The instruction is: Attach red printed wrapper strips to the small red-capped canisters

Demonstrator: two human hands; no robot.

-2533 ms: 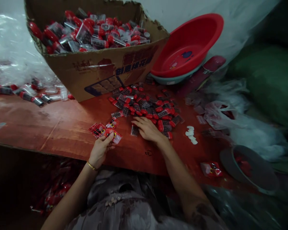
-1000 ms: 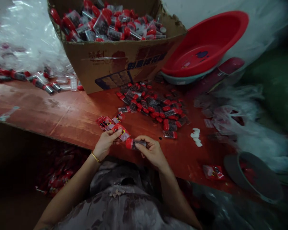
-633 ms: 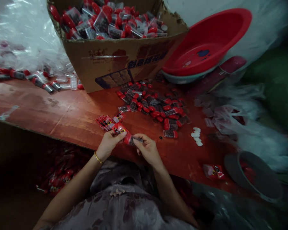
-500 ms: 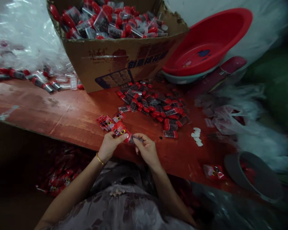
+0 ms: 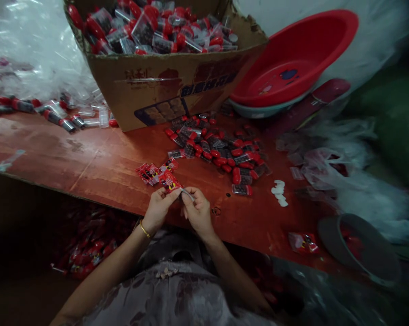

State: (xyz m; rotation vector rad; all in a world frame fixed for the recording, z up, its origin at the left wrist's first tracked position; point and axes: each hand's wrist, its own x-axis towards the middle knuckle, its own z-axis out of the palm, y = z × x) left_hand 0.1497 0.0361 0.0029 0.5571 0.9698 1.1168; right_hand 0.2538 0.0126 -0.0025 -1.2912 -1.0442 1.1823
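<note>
My left hand (image 5: 160,209) pinches a small red printed packet (image 5: 170,182) at the near edge of the red table (image 5: 89,167). My right hand (image 5: 196,212) holds a small clear red-capped tube (image 5: 187,195) and presses it against the packet's mouth; most of the tube is hidden by my fingers. More red packets (image 5: 149,173) lie fanned just beyond my left hand. A heap of red-capped tubes (image 5: 218,149) lies farther out on the table.
A cardboard box (image 5: 163,86) full of tubes stands at the back. Stacked red basins (image 5: 292,63) lean at the back right. Loose tubes (image 5: 60,118) lie at the left, white bits (image 5: 279,192) and plastic bags (image 5: 326,167) at the right, a grey bowl (image 5: 360,249) near right.
My right hand took a tube from the heap, brought it to the table's near edge and met the left hand. The tube has slid toward the packet and is now mostly covered.
</note>
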